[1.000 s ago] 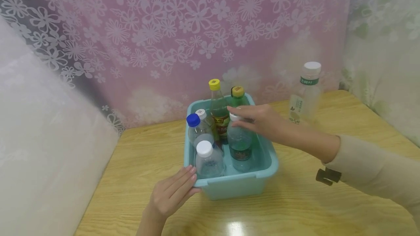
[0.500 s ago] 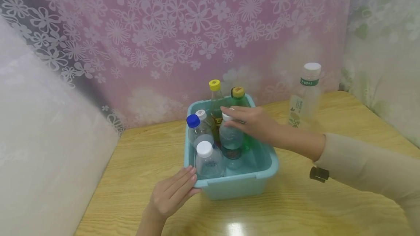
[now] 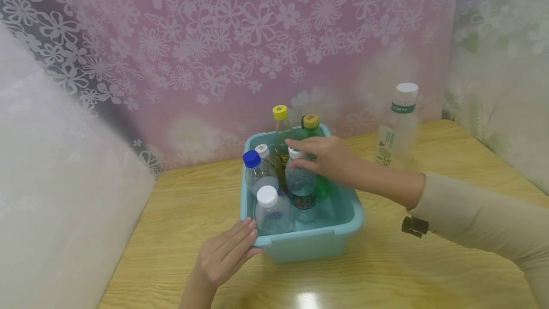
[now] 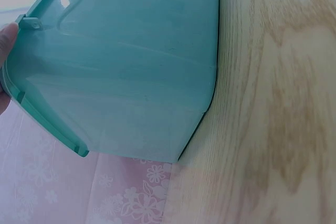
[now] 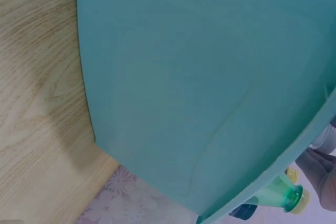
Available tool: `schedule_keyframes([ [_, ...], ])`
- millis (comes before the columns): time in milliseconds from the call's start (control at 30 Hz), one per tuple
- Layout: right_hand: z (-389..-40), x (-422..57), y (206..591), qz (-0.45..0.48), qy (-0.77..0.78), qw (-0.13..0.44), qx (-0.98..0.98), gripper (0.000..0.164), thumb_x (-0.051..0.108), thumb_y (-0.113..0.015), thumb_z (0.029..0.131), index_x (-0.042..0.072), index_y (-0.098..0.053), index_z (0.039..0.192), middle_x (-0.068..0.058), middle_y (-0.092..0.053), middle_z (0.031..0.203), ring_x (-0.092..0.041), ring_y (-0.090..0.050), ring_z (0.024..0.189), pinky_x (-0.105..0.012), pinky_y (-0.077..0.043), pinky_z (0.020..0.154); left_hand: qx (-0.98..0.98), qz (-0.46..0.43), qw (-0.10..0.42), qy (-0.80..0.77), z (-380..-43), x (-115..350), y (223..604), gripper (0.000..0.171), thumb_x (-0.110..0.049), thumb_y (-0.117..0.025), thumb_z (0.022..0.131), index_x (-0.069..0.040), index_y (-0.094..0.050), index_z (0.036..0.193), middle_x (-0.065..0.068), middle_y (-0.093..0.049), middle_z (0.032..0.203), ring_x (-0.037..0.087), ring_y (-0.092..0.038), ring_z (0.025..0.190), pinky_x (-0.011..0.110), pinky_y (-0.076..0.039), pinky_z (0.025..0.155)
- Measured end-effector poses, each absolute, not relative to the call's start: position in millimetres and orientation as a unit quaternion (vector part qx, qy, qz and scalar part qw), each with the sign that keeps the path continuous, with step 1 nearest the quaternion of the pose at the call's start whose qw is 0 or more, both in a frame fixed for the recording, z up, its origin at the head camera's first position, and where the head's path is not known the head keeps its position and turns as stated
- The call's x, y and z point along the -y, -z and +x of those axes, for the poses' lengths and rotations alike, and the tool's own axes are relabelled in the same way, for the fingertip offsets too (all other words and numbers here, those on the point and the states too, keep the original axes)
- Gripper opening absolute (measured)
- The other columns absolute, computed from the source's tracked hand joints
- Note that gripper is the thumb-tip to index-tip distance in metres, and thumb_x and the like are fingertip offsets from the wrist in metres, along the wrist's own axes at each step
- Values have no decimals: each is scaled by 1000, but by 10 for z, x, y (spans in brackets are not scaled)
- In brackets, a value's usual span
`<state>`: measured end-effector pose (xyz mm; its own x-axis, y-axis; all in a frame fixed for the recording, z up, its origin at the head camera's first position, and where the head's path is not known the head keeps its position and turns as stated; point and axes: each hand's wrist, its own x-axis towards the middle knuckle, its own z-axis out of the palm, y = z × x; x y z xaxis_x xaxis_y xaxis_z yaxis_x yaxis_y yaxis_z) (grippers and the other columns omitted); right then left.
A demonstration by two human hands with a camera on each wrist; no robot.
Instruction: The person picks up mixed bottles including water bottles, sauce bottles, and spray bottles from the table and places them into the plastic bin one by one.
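A light-blue plastic bin (image 3: 306, 247) stands on the table, with several upright bottles inside. My left hand (image 3: 225, 252) grips its front-left corner, thumb below the rim and fingers on top; fingertips (image 4: 6, 40) show there in the left wrist view. My right hand (image 3: 330, 156) reaches in from the right and pinches the white cap of a clear plastic bottle with a dark label (image 3: 302, 185). Beside it are a white-capped clear bottle (image 3: 274, 213), a blue-capped bottle (image 3: 259, 173), a yellow-capped glass bottle (image 3: 280, 125) and a green bottle (image 3: 312, 130), partly hidden by my hand.
Right of the bin, a tall clear bottle with a white cap (image 3: 399, 128) stands on the wooden table (image 3: 188, 213). Behind the table hangs a pink flowered curtain (image 3: 240, 51); pale sheets close off the left and right sides.
My right hand has shifted the clear dark-labelled bottle leftward inside the bin, toward the other bottles, mostly in the first half second. The left hand has stayed on the rim.
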<state>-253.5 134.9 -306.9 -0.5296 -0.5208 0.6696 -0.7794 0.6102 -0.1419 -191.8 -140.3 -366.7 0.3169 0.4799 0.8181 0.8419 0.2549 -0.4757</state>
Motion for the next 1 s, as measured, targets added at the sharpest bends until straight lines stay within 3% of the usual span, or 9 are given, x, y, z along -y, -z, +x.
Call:
schedule_keyframes([
  [267, -2531, -1367, 3059, 381, -213, 305, 847, 54, 29, -80, 74, 5, -64, 121, -11, -69, 111, -22, -71, 80, -26, -61, 63, 558, -587, 564, 160, -1913, 1393, 3659, 22, -17, -65, 89, 4, -71, 87, 17, -72, 78, 24, -71, 66, 24, -61, 61],
  [500, -2537, -1414, 3015, 386, -204, 337, 834, 55, 30, -82, 71, 4, -66, 117, -12, -68, 112, -24, -70, 88, -25, -61, 64, 557, -589, 563, 159, -1919, 1396, 3667, 22, -17, -66, 89, 5, -71, 88, 17, -72, 78, 24, -71, 66, 24, -61, 61],
  [733, -2559, -1512, 2980, 393, -194, 380, 815, 54, 27, -84, 67, 3, -68, 114, -15, -68, 108, -21, -66, 58, -17, -51, 47, 564, -588, 557, 159, -1917, 1401, 3682, 22, -17, -65, 88, 4, -71, 88, 17, -72, 80, 24, -71, 68, 25, -61, 63],
  [800, -2571, -1552, 2974, 399, -192, 395, 805, 53, 35, -79, 73, 2, -68, 113, -15, -69, 107, -23, -69, 63, -17, -50, 45, 563, -588, 558, 159, -1916, 1399, 3678, 22, -17, -65, 88, 4, -71, 88, 17, -72, 80, 24, -71, 68, 25, -61, 63],
  [900, -2597, -1619, 2956, 402, -177, 425, 792, 57, 51, -62, 84, 2, -69, 111, -15, -70, 104, -25, -71, 71, -19, -49, 43, 561, -590, 560, 157, -1916, 1396, 3665, 22, -17, -65, 89, 5, -71, 88, 17, -72, 79, 24, -71, 66, 24, -61, 62],
  [1000, -2606, -1697, 2919, 395, -161, 447, 786, 65, 58, -45, 89, 2, -69, 110, -15, -71, 100, -23, -67, 60, -21, -44, 39, 559, -590, 561, 155, -1917, 1397, 3651, 22, -17, -65, 89, 5, -71, 87, 17, -72, 78, 24, -71, 65, 24, -61, 61],
])
